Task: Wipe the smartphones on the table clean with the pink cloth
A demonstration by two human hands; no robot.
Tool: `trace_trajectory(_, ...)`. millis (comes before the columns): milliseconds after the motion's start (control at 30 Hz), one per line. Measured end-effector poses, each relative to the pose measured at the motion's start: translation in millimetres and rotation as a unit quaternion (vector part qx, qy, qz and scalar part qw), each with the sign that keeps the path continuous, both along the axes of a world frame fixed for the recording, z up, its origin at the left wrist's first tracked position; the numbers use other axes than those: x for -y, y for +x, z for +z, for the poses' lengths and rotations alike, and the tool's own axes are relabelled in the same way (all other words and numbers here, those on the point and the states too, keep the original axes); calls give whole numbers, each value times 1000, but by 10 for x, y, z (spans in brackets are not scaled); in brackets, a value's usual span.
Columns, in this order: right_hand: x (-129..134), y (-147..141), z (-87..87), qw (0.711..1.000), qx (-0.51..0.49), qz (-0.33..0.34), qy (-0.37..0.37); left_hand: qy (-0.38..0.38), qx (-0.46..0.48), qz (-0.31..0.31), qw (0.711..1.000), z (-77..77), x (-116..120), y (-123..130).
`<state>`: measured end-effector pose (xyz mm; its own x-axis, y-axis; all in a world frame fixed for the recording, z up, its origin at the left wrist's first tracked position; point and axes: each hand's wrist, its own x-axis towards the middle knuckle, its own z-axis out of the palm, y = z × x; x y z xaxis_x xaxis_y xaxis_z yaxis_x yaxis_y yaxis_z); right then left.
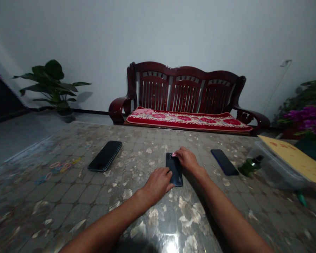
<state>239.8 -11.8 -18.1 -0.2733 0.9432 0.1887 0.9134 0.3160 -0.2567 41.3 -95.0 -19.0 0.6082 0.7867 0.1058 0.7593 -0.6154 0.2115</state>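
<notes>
A dark smartphone (176, 173) lies face down on the patterned tabletop, its camera block at the far end. My left hand (159, 182) grips its left side, fingers on the upper edge and thumb near the lower end. Over the phone's far right corner, my right hand (188, 159) is closed in a pinch. A small pink piece (173, 154), perhaps cloth or paper, pokes out from those fingertips and touches the camera area. Most of that piece is hidden by the fingers.
Another black phone (105, 156) lies to the left, beside scattered coloured rubber bands (60, 167). To the right are a blue-edged phone (224, 162), a green bottle (250, 166) and a clear plastic box (274, 175) under a yellow sheet (295, 158). A wooden bench (185, 91) stands beyond.
</notes>
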Motion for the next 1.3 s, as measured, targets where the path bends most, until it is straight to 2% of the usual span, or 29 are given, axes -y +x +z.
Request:
trace_trajectory(200,100,80,-35,998,-23,55,-4,-20,-33,0,999,81,12,12)
trace_trajectory(400,290,168,-18,989,-45,141,-21,-23,-22,4,999,74,18,27)
trace_trajectory(467,262,163,-16,991,-51,126,-14,-25,-20,4,999,76,20,24)
trace_trajectory(600,92,100,-35,998,-50,45,3,-21,-27,3,999,82,23,21)
trace_trajectory(667,25,66,-51,998,-44,34,0,-14,-29,4,999,78,23,24)
trace_trajectory(800,54,61,-71,997,-49,66,-3,-7,-25,8,1000,65,26,31)
trace_trajectory(1033,244,171,-35,983,-67,168,-17,-3,-19,5,1000,29,22,26)
trace_trajectory(1233,48,146,-103,992,-96,87,-2,-6,-30,4,1000,38,15,28)
trace_trajectory(1300,31,136,-122,992,-98,82,-1,-8,-30,5,999,48,15,29)
